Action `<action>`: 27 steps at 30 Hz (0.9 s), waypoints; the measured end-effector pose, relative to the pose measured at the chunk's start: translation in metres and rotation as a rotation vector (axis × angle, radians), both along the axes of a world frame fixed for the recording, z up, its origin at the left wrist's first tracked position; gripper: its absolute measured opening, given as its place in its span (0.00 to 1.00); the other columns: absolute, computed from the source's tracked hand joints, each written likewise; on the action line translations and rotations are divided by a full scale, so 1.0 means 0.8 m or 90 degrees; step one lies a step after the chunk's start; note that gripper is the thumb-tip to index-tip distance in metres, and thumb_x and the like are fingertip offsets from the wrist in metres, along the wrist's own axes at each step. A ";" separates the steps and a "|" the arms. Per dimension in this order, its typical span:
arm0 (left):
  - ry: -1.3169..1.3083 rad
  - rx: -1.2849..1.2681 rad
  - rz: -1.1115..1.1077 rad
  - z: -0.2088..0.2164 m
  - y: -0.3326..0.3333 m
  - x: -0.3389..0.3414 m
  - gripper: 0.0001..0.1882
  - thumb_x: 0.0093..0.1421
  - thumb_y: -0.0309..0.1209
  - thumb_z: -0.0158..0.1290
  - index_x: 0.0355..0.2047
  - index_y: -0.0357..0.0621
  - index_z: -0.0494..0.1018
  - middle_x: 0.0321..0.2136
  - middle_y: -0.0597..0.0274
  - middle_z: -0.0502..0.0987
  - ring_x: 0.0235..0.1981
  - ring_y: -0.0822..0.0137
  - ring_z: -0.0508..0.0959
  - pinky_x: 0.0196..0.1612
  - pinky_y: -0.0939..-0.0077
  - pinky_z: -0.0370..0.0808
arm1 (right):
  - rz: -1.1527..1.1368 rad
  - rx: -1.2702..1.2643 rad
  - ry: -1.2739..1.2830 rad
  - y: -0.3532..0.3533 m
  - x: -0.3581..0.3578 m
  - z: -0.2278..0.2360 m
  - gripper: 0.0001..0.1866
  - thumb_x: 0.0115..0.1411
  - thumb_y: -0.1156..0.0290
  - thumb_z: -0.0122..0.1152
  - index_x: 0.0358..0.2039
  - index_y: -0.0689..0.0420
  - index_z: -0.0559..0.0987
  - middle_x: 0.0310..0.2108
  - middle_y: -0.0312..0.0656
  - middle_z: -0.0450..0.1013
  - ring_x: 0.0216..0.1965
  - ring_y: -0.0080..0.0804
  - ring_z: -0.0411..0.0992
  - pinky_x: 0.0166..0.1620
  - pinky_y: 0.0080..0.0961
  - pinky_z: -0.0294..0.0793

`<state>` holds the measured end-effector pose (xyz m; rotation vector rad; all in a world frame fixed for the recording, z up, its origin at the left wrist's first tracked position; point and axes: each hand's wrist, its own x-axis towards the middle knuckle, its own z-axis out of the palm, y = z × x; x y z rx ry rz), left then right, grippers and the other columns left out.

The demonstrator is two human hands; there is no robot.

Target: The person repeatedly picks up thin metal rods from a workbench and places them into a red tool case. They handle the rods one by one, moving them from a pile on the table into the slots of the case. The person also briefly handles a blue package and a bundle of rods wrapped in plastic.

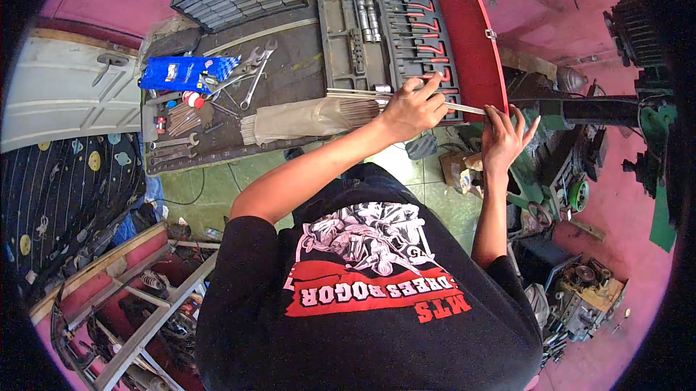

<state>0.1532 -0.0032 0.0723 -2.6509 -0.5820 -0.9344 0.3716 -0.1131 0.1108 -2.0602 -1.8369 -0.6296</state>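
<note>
evidently, the thin rods [353, 94] need two points of support: they are long and slender, and they lie across the front of the open tool case, slanting slightly down toward the right. the left hand [415, 110] has its grip closed around them partway along, with several ends fanning out a little past its left side. the right hand [505, 137] is at their far end, thumb and forefinger close together and the other fingers spread, probably so as not to crowd such narrow pieces. whether that grip truly pinches them or only touches, i cannot tell.

just below the rods, a paper wrap [308, 118] lies along the near edge of the worktop [290, 47], with more rods showing at both ends; the sleeve likely keeps them from rolling apart.

the case's red lid [475, 36] stands tipped back on the right, leaving the dark tray [335, 47] open. its shaped slots hold sockets [368, 18] in rows, seemingly so each has its own place. on the left, spanners [259, 76] lie loose beside a blue packet [181, 72], with no such order, perhaps simply set down within reach.
</note>
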 end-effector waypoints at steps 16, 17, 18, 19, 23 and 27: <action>-0.055 -0.085 -0.027 -0.024 -0.019 0.030 0.02 0.56 0.32 0.53 0.29 0.58 0.75 0.32 0.72 0.74 0.61 0.64 0.73 0.56 0.46 0.56 | -0.021 -0.006 -0.040 -0.024 0.021 0.010 0.15 0.54 0.71 0.67 0.43 0.41 0.86 0.41 0.26 0.82 0.58 0.37 0.71 0.74 0.59 0.40; -0.057 -0.089 -0.025 -0.025 -0.020 0.029 0.03 0.56 0.32 0.53 0.30 0.57 0.76 0.33 0.72 0.74 0.61 0.64 0.73 0.56 0.46 0.56 | -0.014 -0.002 -0.037 -0.024 0.020 0.012 0.15 0.54 0.71 0.67 0.43 0.41 0.86 0.41 0.26 0.82 0.58 0.37 0.71 0.74 0.59 0.40; -0.059 -0.094 -0.027 -0.025 -0.020 0.028 0.03 0.56 0.32 0.53 0.30 0.57 0.76 0.33 0.72 0.74 0.61 0.64 0.72 0.56 0.46 0.56 | -0.015 -0.004 -0.045 -0.023 0.021 0.013 0.15 0.54 0.71 0.67 0.43 0.41 0.86 0.41 0.26 0.82 0.58 0.37 0.71 0.74 0.59 0.41; -0.060 -0.099 -0.029 -0.025 -0.020 0.027 0.03 0.56 0.32 0.53 0.31 0.57 0.76 0.33 0.72 0.74 0.61 0.64 0.72 0.56 0.46 0.56 | -0.015 -0.005 -0.053 -0.022 0.021 0.014 0.15 0.54 0.71 0.67 0.43 0.41 0.86 0.41 0.26 0.82 0.58 0.37 0.71 0.74 0.59 0.41; -0.059 -0.136 -0.028 -0.024 -0.021 0.022 0.03 0.57 0.31 0.53 0.32 0.56 0.76 0.35 0.72 0.74 0.61 0.64 0.72 0.56 0.46 0.57 | -0.003 0.001 -0.055 -0.017 0.018 0.016 0.15 0.55 0.71 0.66 0.44 0.42 0.86 0.41 0.26 0.82 0.58 0.37 0.71 0.74 0.60 0.42; -0.059 -0.157 -0.023 -0.027 -0.021 0.014 0.04 0.58 0.30 0.52 0.33 0.56 0.76 0.35 0.71 0.75 0.61 0.63 0.72 0.56 0.46 0.57 | 0.012 -0.006 -0.060 -0.013 0.010 0.019 0.16 0.54 0.71 0.67 0.44 0.42 0.86 0.41 0.26 0.82 0.58 0.37 0.71 0.74 0.59 0.43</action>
